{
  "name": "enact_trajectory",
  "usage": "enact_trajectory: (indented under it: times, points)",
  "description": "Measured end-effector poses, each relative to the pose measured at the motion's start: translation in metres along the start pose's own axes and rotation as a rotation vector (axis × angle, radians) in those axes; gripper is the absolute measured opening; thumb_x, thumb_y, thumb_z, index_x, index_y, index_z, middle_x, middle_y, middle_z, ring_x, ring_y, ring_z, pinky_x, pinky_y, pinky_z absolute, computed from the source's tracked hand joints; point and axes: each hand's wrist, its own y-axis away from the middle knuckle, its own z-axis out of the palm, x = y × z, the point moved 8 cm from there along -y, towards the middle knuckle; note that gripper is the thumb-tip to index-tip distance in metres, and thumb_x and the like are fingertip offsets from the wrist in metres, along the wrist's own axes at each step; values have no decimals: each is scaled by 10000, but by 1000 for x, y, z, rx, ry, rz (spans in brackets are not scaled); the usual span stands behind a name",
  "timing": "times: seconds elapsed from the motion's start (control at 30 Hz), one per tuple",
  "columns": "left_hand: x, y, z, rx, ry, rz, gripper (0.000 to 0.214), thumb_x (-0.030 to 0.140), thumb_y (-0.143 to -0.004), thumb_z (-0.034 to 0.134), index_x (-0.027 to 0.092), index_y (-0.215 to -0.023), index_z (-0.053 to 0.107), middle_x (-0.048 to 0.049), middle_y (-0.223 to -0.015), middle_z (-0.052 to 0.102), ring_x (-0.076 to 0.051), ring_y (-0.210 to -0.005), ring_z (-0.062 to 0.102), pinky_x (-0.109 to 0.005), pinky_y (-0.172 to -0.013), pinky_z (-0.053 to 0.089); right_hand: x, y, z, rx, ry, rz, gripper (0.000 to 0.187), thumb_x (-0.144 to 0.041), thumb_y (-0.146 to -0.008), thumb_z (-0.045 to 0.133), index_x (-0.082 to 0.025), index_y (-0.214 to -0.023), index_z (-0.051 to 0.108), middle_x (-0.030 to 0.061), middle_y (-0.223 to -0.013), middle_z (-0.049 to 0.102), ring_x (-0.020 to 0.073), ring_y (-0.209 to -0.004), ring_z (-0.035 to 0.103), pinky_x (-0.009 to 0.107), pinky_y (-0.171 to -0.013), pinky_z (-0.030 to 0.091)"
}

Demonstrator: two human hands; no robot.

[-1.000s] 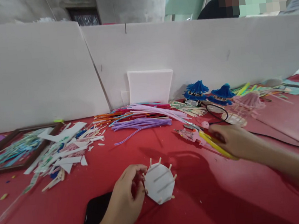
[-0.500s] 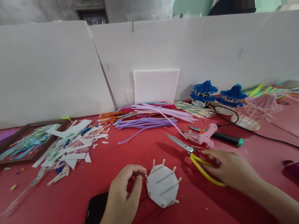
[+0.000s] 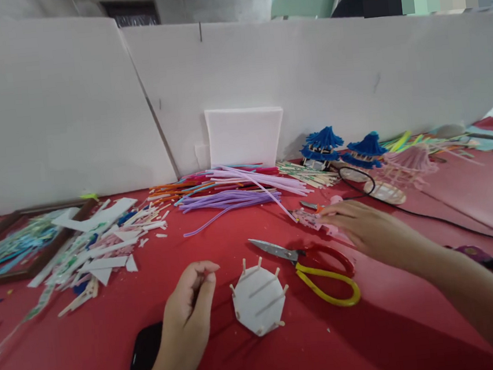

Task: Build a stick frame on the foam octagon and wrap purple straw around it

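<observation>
The left hand (image 3: 188,314) rests on the red table (image 3: 375,341) with its fingers (image 3: 202,270) curled into a loose fist, thumb tucked against them, and nothing shows in its grip; just beyond those knuckles, towards the right hand and not touching them, lies the white octagon (image 3: 259,300), flat, with short wooden sticks poking out around its rim and two more laid across its face; under the wrist a black phone (image 3: 146,357) peeks out. The right hand (image 3: 366,228) reaches forward, palm down, fingers stretched out and loose; the fingertips (image 3: 331,210) sit over the pink glue gun (image 3: 313,218), though I cannot tell whether they press on it or only hover; its black cord (image 3: 450,222) runs off behind the forearm. Between the two hands, just in front of the right palm, the scissors (image 3: 299,255) lie let go on the cloth, blades pointing at the purple straws (image 3: 230,200) further back.
</observation>
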Motion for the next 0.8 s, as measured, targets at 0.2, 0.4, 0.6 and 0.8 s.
enact_trajectory:
  times: [0.2,0.4,0.6,0.8]
  points:
    - [-2,-1,-3,16,47,-16,261,420,-786,543,191,-878,629,29,-555,559,-127,-486,527,-217,-445,400,45,-24,11,-154,163,20,469,13,-703,383,-179,-1061,616,125,-1140,622,265,-1106,551,415,-972,406]
    - [-3,-1,-2,4,5,-18,262,441,-781,546,207,-849,640,18,-597,596,-128,-491,532,-210,-438,401,49,-37,3,-209,161,-30,309,-25,-704,425,-196,-841,643,90,-958,648,248,-981,577,372,-866,438]
    - [-4,-3,-3,2,8,-24,285,475,-762,559,210,-817,648,20,-562,584,-133,-480,529,-212,-426,404,77,-26,-11,-236,200,24,266,-20,-688,471,-160,-839,639,124,-957,650,258,-972,577,357,-875,424]
    - [-8,-3,-1,-12,26,-46,281,469,-767,556,209,-835,638,13,-598,594,-137,-500,533,-214,-431,397,115,-17,-10,-255,241,172,380,64,-700,378,-131,-882,648,180,-1034,661,267,-1030,599,350,-901,413]
